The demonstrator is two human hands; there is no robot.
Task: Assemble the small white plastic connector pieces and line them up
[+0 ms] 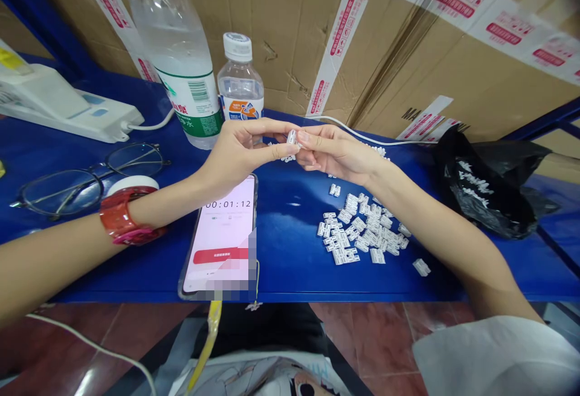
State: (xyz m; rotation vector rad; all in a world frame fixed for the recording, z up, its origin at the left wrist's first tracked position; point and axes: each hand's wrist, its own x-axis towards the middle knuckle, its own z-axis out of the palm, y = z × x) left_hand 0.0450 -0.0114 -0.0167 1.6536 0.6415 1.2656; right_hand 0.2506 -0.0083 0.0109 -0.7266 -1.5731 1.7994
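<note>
Between the fingertips of both my hands is a small white plastic piece (292,137) with a dark slot. My left hand (247,148) pinches it from the left with thumb and fingers. From the right, my right hand (338,150) grips the same piece, its fingers curled partly out of sight. Under my right forearm lies a loose pile of similar white plastic pieces (369,227), with one lone piece (421,267) at its right. More white pieces (287,157) show behind my fingers, partly hidden.
A phone (224,221) showing a timer lies below my left wrist. Two plastic bottles, one large (199,97) and one small (240,85), stand behind. Glasses (90,182) and a power strip (104,118) sit left. At right is a black plastic bag (493,172). Cardboard boxes (290,34) line the back.
</note>
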